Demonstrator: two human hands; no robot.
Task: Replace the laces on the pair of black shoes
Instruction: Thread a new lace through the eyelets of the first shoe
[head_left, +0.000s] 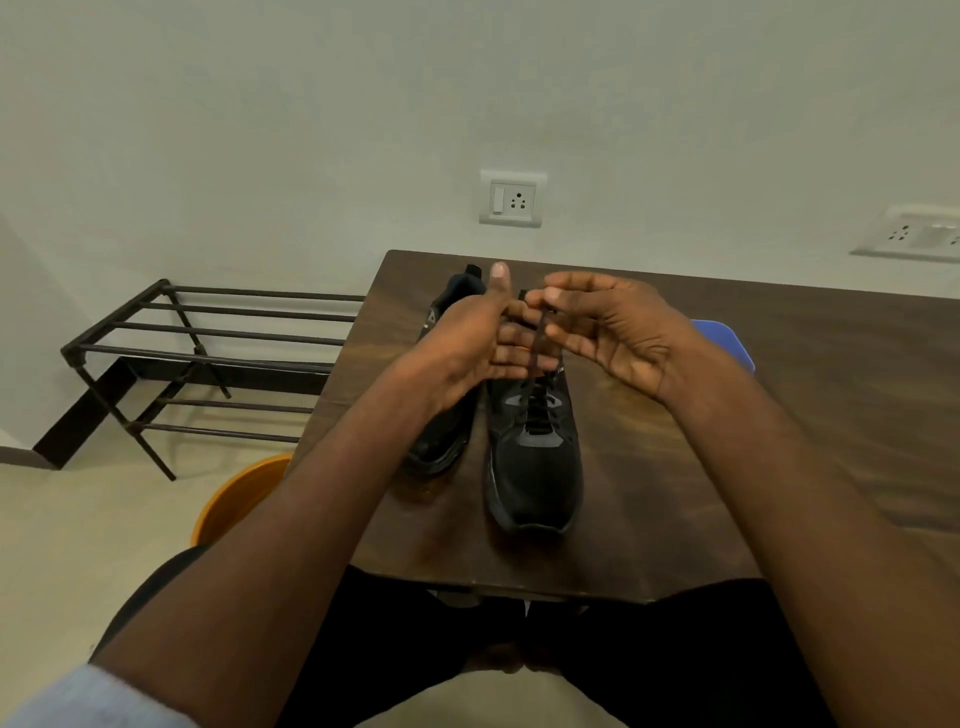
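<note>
- While both shoes sit side by side on the table (675, 415), the right shoe (535, 467) is the one being worked.
- Left hand (467, 338), thumb up, fingers out straight, steadies things.
- Right hand (613, 332) pinches the lace (535, 358) taut above the eyelets; best to draw straight up, evenly.

Left shoe (447, 415) largely hidden behind left hand (467, 338); blue object (727, 338) beyond it mostly covered by right hand (613, 332), unidentifiable.
</note>
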